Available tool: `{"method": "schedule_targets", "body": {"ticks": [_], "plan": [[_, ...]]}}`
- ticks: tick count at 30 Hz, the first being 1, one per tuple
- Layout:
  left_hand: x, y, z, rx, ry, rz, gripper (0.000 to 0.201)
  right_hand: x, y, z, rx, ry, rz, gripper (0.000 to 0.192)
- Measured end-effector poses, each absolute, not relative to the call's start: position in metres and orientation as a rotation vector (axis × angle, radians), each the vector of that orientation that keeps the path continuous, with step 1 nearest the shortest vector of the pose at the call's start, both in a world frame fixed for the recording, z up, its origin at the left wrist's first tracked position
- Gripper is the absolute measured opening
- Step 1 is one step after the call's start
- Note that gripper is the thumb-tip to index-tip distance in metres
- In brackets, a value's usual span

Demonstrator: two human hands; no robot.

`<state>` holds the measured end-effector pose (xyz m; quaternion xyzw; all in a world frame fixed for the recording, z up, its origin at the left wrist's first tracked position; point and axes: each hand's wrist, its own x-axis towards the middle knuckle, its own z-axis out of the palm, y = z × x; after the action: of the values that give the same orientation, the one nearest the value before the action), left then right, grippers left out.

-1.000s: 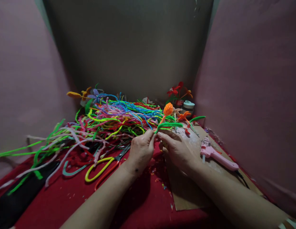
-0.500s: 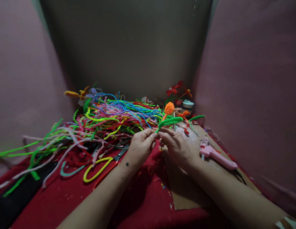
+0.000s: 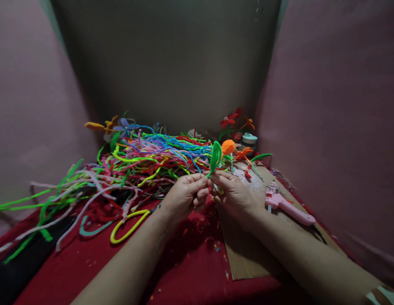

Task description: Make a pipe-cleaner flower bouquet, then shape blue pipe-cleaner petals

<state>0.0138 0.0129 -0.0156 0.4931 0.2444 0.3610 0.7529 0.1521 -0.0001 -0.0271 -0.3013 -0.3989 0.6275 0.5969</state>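
Between my two hands stands a green pipe-cleaner leaf (image 3: 216,156), upright, its two halves folded close together. The thumb and fingers of my left hand (image 3: 185,195) pinch the leaf's base from the left. From the right, my right hand (image 3: 233,192) is closed at the same spot, its fingertips nearly touching the left ones. An orange pipe-cleaner bud (image 3: 228,147) shows just behind and right of the leaf. Whether its stem joins the leaf is hidden by the leaf and fingers.
A tangled heap of pipe cleaners (image 3: 165,154) lies behind and left. Yellow-handled scissors (image 3: 128,226) are partly under my left arm. At right, a pink glue gun (image 3: 290,207) lies on cardboard (image 3: 247,262). Finished flowers (image 3: 229,120) and a lidded jar (image 3: 249,140) stand at the back.
The green leaf has turned from pointing right to standing upright. The orange bud has shifted slightly right and tilted. My left hand has moved a little left and rolled, still pinching.
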Motion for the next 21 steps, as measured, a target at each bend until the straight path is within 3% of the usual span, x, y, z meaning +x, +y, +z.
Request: {"method": "schedule_targets", "body": {"ticks": [6, 10, 13, 21], "plan": [[0.0143, 0.0133, -0.0122, 1.441, 0.776, 0.936, 0.029, 0.1511, -0.0008, -0.0272, -0.726, -0.862, 1.449, 0.008], [0.014, 0.0165, -0.0103, 1.478, 0.969, 1.313, 0.02, 0.1508, -0.001, -0.0259, -0.765, -0.816, 1.426, 0.008], [0.0134, 0.0203, -0.0126, 1.458, 1.007, 1.538, 0.028, 0.1502, -0.0016, -0.0243, -0.769, -0.86, 1.423, 0.007], [0.0136, 0.0167, -0.0132, 1.496, 0.937, 1.543, 0.027, 0.1506, -0.0012, -0.0248, -0.772, -0.926, 1.423, 0.007]]}}
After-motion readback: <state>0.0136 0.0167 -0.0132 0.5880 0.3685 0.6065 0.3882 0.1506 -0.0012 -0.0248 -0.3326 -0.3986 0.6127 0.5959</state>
